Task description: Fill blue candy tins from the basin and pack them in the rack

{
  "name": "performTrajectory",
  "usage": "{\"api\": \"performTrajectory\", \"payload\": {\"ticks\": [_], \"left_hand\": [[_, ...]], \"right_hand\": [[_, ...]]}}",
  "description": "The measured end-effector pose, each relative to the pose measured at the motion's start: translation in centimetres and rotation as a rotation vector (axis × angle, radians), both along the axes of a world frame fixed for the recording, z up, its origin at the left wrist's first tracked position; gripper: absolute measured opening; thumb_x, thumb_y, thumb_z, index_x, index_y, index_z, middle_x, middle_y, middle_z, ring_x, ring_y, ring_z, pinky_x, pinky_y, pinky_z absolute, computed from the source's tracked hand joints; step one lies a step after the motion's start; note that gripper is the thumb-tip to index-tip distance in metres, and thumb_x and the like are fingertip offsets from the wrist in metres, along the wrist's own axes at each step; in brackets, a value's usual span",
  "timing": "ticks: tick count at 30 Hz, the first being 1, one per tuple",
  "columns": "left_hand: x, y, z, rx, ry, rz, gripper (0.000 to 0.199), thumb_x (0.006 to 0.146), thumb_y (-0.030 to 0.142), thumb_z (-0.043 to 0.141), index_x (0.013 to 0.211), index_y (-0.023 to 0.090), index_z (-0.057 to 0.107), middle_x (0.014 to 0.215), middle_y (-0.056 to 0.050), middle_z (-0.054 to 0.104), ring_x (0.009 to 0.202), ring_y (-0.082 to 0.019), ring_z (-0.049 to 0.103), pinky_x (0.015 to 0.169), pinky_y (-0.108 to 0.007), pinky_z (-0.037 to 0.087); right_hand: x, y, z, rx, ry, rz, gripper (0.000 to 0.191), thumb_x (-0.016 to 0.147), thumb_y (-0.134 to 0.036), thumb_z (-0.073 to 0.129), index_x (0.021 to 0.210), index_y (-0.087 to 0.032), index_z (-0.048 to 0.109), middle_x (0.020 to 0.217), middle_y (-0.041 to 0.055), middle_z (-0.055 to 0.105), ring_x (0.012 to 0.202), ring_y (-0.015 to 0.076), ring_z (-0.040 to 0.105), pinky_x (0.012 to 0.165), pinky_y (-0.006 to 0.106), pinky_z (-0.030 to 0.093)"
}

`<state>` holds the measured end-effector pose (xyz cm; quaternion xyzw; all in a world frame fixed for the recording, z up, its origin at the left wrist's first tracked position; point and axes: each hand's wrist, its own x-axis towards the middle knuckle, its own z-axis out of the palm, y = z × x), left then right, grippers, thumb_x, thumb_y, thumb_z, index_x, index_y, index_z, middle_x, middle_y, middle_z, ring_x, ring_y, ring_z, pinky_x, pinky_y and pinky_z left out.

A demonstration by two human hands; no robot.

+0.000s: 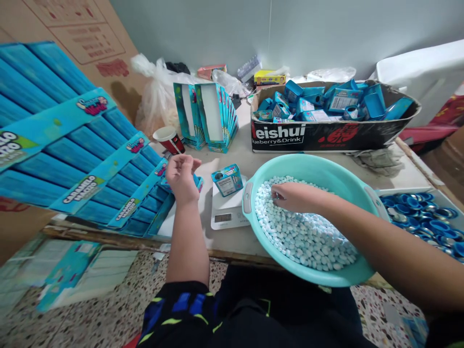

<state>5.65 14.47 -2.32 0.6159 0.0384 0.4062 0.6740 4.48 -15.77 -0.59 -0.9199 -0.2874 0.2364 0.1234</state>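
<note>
My right hand [295, 195] reaches into a turquoise basin [315, 166] of small pale blue and white candies [308, 237]. Its fingers are closed down at the candies, and what they hold is hidden. On a white digital scale [226, 212] beside the basin stands a blue printed tin [227, 180] with an opening in its top. My left hand [182, 176] is raised left of the scale, fingers loosely curled and apart, with nothing visible in it. Behind its wrist a blue piece [198, 182] shows only in part.
A black carton [290, 137] full of blue tins stands at the back. Display boxes [212, 116] and a paper cup [169, 139] are behind my left hand. Stacked blue cartons [83, 159] lean at left. A white tray [431, 186] of blue caps lies right.
</note>
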Motion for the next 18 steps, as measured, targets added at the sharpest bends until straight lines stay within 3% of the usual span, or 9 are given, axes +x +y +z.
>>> {"api": "performTrajectory", "payload": {"ticks": [5,10,18], "left_hand": [[0.0,-0.2,0.4,-0.069,-0.034,0.087,0.031,0.075,0.041,0.073,0.09,0.021,0.055,0.083,0.001,0.06,0.072,-0.012,0.061,0.074,-0.028,0.055],[0.1,-0.3,0.5,-0.122,-0.011,0.094,0.025,0.074,0.037,0.072,0.084,0.021,0.055,0.075,0.002,0.058,0.068,-0.013,0.059,0.07,-0.027,0.053],[0.1,-0.2,0.6,-0.148,-0.053,0.057,0.027,0.069,0.035,0.069,0.083,0.02,0.052,0.067,0.002,0.056,0.061,-0.012,0.058,0.065,-0.027,0.05]], "right_hand": [[-0.1,0.1,0.5,-0.006,0.018,-0.008,0.018,0.093,-0.018,0.052,0.101,-0.019,0.069,0.102,0.0089,0.075,0.083,0.0217,0.062,0.065,0.03,0.035],[0.1,-0.3,0.6,0.012,-0.003,-0.024,0.019,0.093,-0.018,0.051,0.093,-0.02,0.07,0.094,0.0075,0.075,0.075,0.0199,0.06,0.062,0.03,0.035],[1.1,-1.8,1.3,0.303,-0.177,-0.127,0.019,0.091,-0.017,0.053,0.098,-0.02,0.07,0.093,0.0058,0.074,0.078,0.0192,0.062,0.066,0.03,0.041]]}}
